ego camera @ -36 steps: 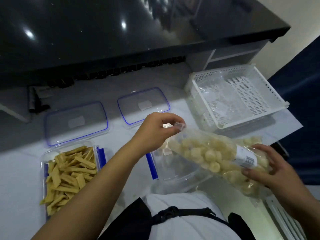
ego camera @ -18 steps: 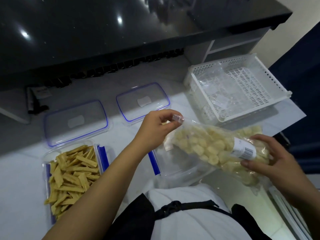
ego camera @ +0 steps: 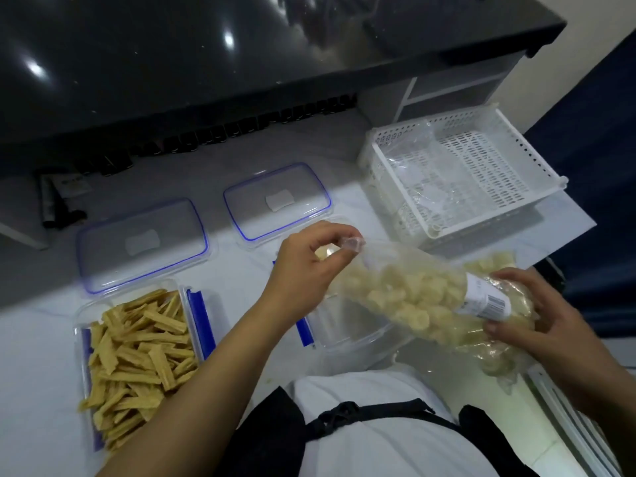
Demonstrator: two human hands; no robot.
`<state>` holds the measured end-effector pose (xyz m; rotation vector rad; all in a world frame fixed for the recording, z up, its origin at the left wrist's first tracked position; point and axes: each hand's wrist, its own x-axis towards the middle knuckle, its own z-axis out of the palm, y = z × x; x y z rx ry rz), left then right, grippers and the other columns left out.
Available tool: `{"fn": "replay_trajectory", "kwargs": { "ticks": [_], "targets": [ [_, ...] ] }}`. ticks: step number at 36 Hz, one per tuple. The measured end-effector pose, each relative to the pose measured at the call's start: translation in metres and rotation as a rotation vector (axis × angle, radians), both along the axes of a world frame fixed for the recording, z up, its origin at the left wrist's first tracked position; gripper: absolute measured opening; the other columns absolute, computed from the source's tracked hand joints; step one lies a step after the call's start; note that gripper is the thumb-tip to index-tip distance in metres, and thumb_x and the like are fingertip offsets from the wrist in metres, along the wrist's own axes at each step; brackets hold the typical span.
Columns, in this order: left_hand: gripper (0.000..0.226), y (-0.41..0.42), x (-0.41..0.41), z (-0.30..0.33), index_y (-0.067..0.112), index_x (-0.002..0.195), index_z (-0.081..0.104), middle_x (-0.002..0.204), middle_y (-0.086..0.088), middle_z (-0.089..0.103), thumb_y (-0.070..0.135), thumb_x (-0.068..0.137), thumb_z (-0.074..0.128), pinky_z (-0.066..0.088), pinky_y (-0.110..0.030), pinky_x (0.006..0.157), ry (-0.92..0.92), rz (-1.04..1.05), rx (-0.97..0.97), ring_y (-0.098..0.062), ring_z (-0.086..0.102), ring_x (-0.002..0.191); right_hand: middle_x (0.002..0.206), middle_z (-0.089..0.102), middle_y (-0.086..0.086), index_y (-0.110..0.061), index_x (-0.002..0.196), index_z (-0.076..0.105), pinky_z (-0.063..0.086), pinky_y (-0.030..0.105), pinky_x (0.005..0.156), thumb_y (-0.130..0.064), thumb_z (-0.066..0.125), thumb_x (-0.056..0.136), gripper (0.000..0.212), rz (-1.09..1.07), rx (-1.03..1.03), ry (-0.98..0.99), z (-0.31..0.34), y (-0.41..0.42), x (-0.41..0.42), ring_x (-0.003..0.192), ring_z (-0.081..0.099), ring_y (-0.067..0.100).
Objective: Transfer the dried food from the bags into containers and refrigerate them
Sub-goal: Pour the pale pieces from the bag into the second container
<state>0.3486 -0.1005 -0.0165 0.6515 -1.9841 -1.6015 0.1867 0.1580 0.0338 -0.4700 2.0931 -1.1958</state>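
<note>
The left hand (ego camera: 309, 266) pinches the knotted or sealed neck of the clear bag of pale dried rounds (ego camera: 423, 297), and the right hand (ego camera: 537, 321) cups the bag's bottom end by its barcode label (ego camera: 488, 301). The bag lies tilted across the empty clear container (ego camera: 347, 333) near the counter's front edge.

If the neck gives way suddenly, the rounds could scatter past the container's rim onto the counter or over its front edge. The far end of the bag overhangs the counter's right side, so a slack right grip could spill pieces there.

Toward the front left corner sits a container of yellow dried strips (ego camera: 137, 352), already filled and still unlidded. Behind it lie two blue-rimmed lids (ego camera: 141, 242) and (ego camera: 275, 201). The white counter (ego camera: 41, 390) runs back under a glossy black upper slab (ego camera: 206, 63). At the back right stands a white perforated basket (ego camera: 516, 146) holding an empty clear bag (ego camera: 423, 173), with a dark blue surface beyond.
</note>
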Motion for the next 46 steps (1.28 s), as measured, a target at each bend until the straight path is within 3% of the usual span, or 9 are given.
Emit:
{"fn": "replay_trajectory", "kwargs": {
  "ticks": [11, 16, 22, 26, 29, 32, 37, 42, 46],
  "targets": [
    [0.005, 0.001, 0.001, 0.005, 0.018, 0.091, 0.074, 0.091, 0.014, 0.071, 0.014, 0.091, 0.071, 0.045, -0.012, 0.084, -0.024, -0.074, -0.071, -0.002, 0.065, 0.091, 0.097, 0.070, -0.003, -0.035, 0.118, 0.061, 0.062, 0.038, 0.061, 0.010, 0.066, 0.078, 0.060, -0.004, -0.038, -0.023, -0.006, 0.004, -0.004, 0.089, 0.067, 0.040],
    [0.004, -0.005, 0.000, -0.001, 0.017, 0.092, 0.076, 0.092, 0.013, 0.073, 0.016, 0.090, 0.073, 0.054, -0.030, 0.087, -0.070, -0.038, 0.001, -0.006, 0.067, 0.092, 0.105, 0.069, -0.002, -0.036, 0.119, 0.063, 0.063, 0.041, 0.070, -0.007, 0.072, 0.065, 0.061, -0.016, -0.066, -0.050, -0.006, 0.003, -0.002, 0.096, 0.067, 0.038],
    [0.005, -0.001, 0.002, 0.000, 0.020, 0.094, 0.076, 0.094, 0.012, 0.073, 0.023, 0.090, 0.073, 0.052, -0.025, 0.085, -0.081, -0.057, -0.002, -0.006, 0.067, 0.093, 0.115, 0.068, -0.001, -0.042, 0.123, 0.061, 0.059, 0.054, 0.082, -0.017, 0.080, 0.060, 0.070, -0.009, -0.094, -0.071, -0.001, 0.004, -0.003, 0.098, 0.071, 0.030],
    [0.006, -0.001, 0.003, -0.003, 0.019, 0.094, 0.076, 0.093, 0.011, 0.074, 0.021, 0.089, 0.074, 0.056, -0.033, 0.084, -0.045, -0.018, 0.000, -0.009, 0.068, 0.092, 0.116, 0.068, -0.003, -0.039, 0.125, 0.060, 0.061, 0.050, 0.078, -0.055, 0.094, 0.039, 0.094, -0.011, -0.091, -0.088, -0.002, 0.003, -0.002, 0.098, 0.071, 0.028],
    [0.005, 0.003, 0.003, 0.004, 0.021, 0.094, 0.075, 0.092, 0.015, 0.073, 0.021, 0.089, 0.073, 0.050, -0.016, 0.083, -0.048, -0.053, -0.050, -0.001, 0.067, 0.092, 0.116, 0.069, -0.002, -0.036, 0.125, 0.060, 0.059, 0.054, 0.081, -0.040, 0.095, 0.047, 0.086, -0.008, -0.092, -0.072, -0.004, 0.006, -0.004, 0.100, 0.070, 0.031],
    [0.008, -0.004, -0.003, -0.003, 0.018, 0.096, 0.077, 0.094, 0.009, 0.074, 0.021, 0.089, 0.074, 0.056, -0.031, 0.085, -0.117, -0.043, 0.022, -0.008, 0.068, 0.093, 0.115, 0.069, -0.001, -0.038, 0.122, 0.061, 0.058, 0.055, 0.084, -0.028, 0.091, 0.051, 0.077, -0.022, -0.098, -0.083, -0.007, 0.005, -0.002, 0.099, 0.070, 0.032],
    [0.008, -0.002, 0.000, -0.002, 0.016, 0.096, 0.076, 0.093, 0.011, 0.074, 0.021, 0.090, 0.073, 0.053, -0.021, 0.084, -0.071, -0.036, -0.035, -0.006, 0.068, 0.092, 0.115, 0.069, -0.003, -0.037, 0.124, 0.060, 0.061, 0.047, 0.079, -0.051, 0.095, 0.039, 0.092, 0.004, -0.090, -0.074, -0.003, 0.004, -0.001, 0.097, 0.071, 0.027],
    [0.005, -0.008, 0.001, -0.014, 0.021, 0.093, 0.076, 0.093, 0.011, 0.074, 0.024, 0.091, 0.072, 0.056, -0.046, 0.090, -0.180, -0.032, 0.058, -0.011, 0.068, 0.092, 0.119, 0.068, -0.004, -0.041, 0.125, 0.061, 0.058, 0.054, 0.086, -0.063, 0.092, 0.030, 0.102, -0.002, -0.086, -0.102, -0.007, 0.004, 0.001, 0.101, 0.070, 0.030],
    [0.006, -0.005, 0.002, -0.014, 0.021, 0.095, 0.075, 0.094, 0.009, 0.074, 0.024, 0.091, 0.071, 0.056, -0.040, 0.090, -0.168, -0.024, 0.066, -0.011, 0.068, 0.093, 0.116, 0.068, -0.007, -0.039, 0.123, 0.062, 0.057, 0.056, 0.087, -0.065, 0.091, 0.030, 0.101, 0.000, -0.075, -0.101, -0.005, 0.005, 0.002, 0.100, 0.069, 0.032]
  ]
}}
